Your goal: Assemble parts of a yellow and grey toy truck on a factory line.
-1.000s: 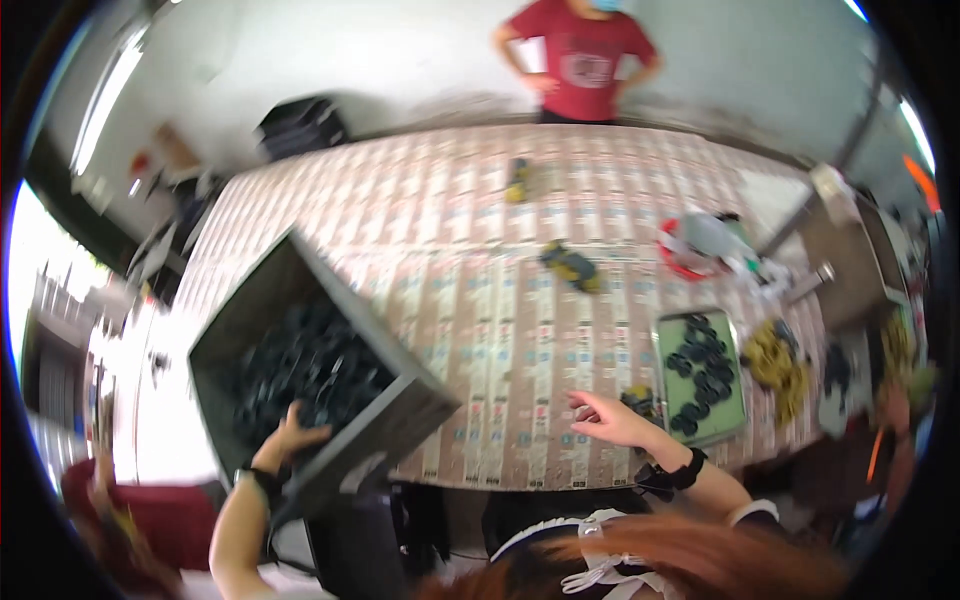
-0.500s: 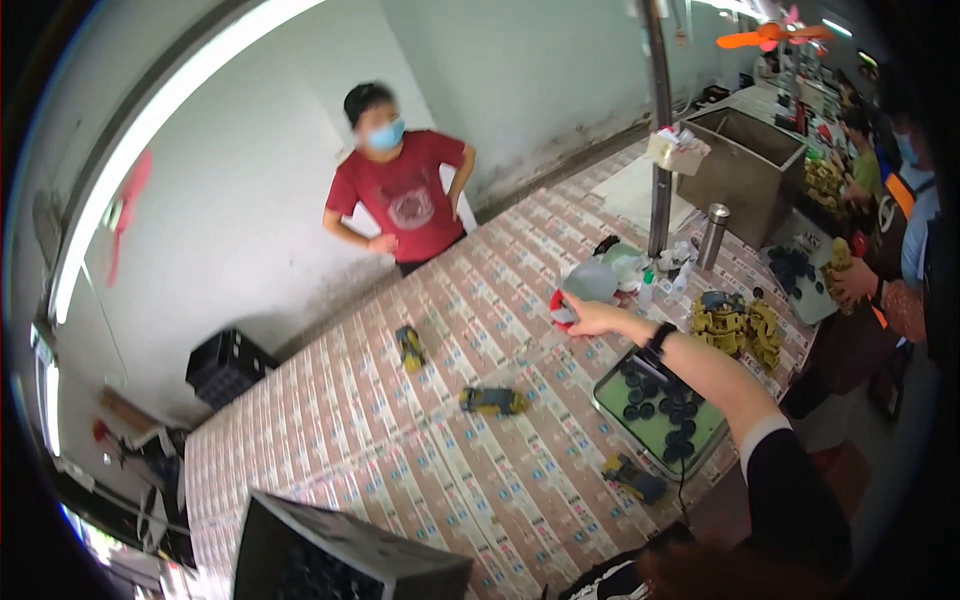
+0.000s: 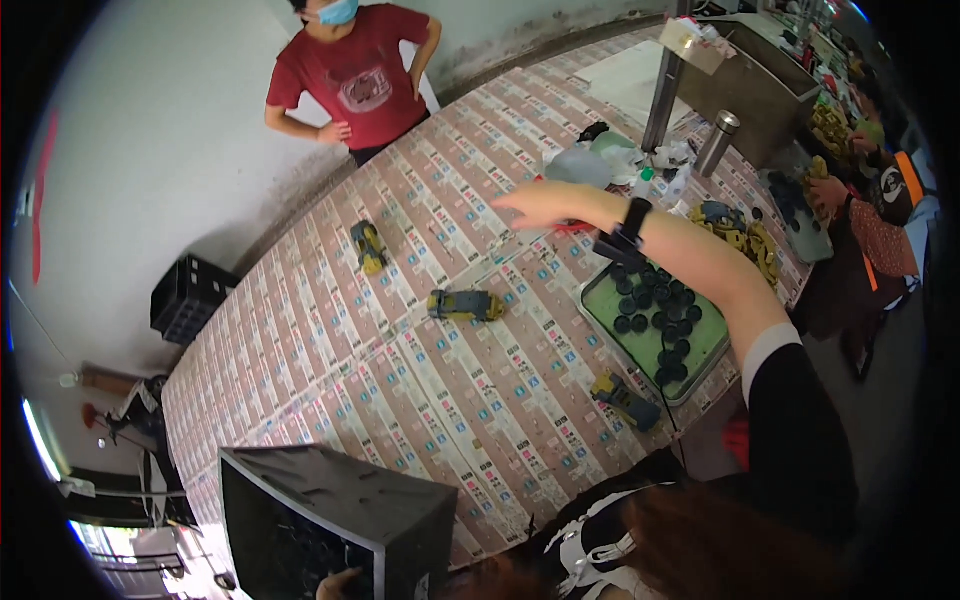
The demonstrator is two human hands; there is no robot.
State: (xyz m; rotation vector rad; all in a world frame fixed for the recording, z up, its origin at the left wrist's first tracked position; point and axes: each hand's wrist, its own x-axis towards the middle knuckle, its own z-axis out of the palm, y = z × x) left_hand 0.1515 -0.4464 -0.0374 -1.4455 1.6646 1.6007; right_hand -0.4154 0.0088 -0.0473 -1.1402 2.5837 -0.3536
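Note:
My right hand (image 3: 535, 205) reaches over the table from the right, fingers stretched leftward with nothing seen in them. A red item (image 3: 574, 228) shows partly under its wrist. Only part of my left hand (image 3: 338, 584) shows, inside the dark grey bin (image 3: 400, 497) at the lower edge, among dark pieces; its grip is hidden. Below my right forearm lies a green tray (image 3: 627, 343) with several black wheels (image 3: 662, 318). Three yellow-and-grey toy vehicles rest on the table: one by the tray (image 3: 626, 400), one mid-table (image 3: 466, 305) and one farther back (image 3: 368, 247).
Beyond my right arm are a steel flask (image 3: 717, 143), a small green-capped bottle (image 3: 642, 182), a post (image 3: 662, 105) and yellow toy parts (image 3: 762, 254). A person in a red shirt (image 3: 360, 85) stands across the table. Black crates (image 3: 192, 298) stand beyond its left edge. Co-workers are at far right.
My right hand has come away from the red item and stretched farther left. My left hand now shows in the bin. The view has tilted downward.

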